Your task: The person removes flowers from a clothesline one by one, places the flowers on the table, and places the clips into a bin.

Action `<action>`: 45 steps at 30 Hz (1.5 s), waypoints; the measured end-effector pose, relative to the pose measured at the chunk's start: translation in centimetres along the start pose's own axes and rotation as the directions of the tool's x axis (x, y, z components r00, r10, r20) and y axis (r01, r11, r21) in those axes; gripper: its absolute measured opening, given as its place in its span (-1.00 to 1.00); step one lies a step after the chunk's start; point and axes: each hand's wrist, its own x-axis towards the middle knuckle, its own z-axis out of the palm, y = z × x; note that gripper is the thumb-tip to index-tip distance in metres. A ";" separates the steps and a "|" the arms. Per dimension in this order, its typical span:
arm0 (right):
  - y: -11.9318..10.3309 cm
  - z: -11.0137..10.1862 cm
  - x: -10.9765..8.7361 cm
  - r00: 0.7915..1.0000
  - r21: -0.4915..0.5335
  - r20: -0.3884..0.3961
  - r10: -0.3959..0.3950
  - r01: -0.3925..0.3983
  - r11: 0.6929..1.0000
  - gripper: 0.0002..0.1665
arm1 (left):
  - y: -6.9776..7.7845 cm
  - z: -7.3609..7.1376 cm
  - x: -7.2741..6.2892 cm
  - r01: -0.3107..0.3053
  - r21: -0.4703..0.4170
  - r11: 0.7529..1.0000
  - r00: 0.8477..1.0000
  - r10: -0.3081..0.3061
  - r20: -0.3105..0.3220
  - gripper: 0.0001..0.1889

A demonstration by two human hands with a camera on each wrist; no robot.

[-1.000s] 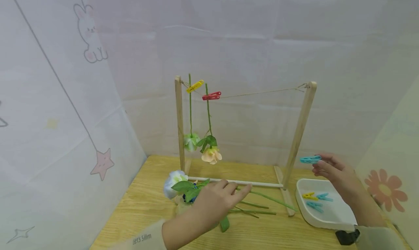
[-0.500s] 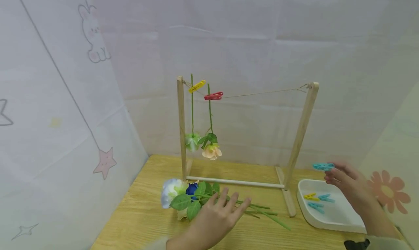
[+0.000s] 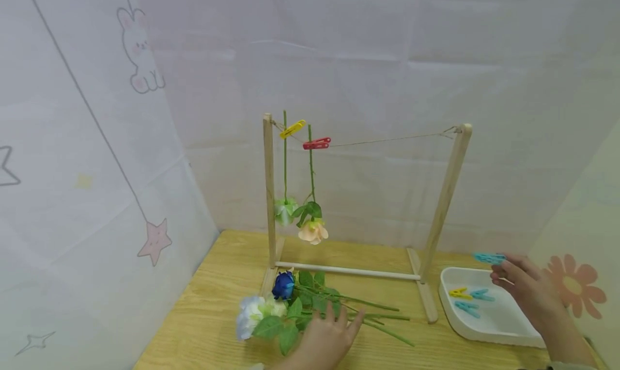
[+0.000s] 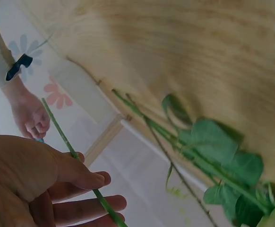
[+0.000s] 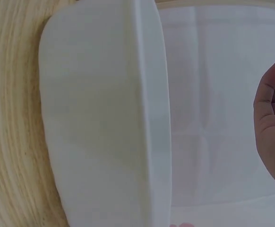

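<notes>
Left hand (image 3: 325, 335): thumb and fingers pinch one green stem (image 4: 57, 124) beside the flower bundle (image 3: 268, 327) on the bench (image 3: 194, 316).
Right hand (image 3: 528, 288): fingers pinch blue clothespin (image 3: 490, 258) near the tray (image 3: 504, 321).
Stem handling: probably best drawn out gently, without dragging neighbours.

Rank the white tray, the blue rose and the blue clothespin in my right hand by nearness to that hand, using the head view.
1. Blue clothespin: pinched at the fingertips of the right hand.
2. White tray: partly covered by that hand in this view.
3. Blue rose: well off to the left, on the tabletop.
</notes>
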 end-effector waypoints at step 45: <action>2.6 -3.4 -0.7 0.987 0.269 0.158 -0.024 -0.020 0.963 -0.35 | 2.6 6.9 1.5 -0.008 -0.094 0.996 0.990 0.021 0.137 -0.68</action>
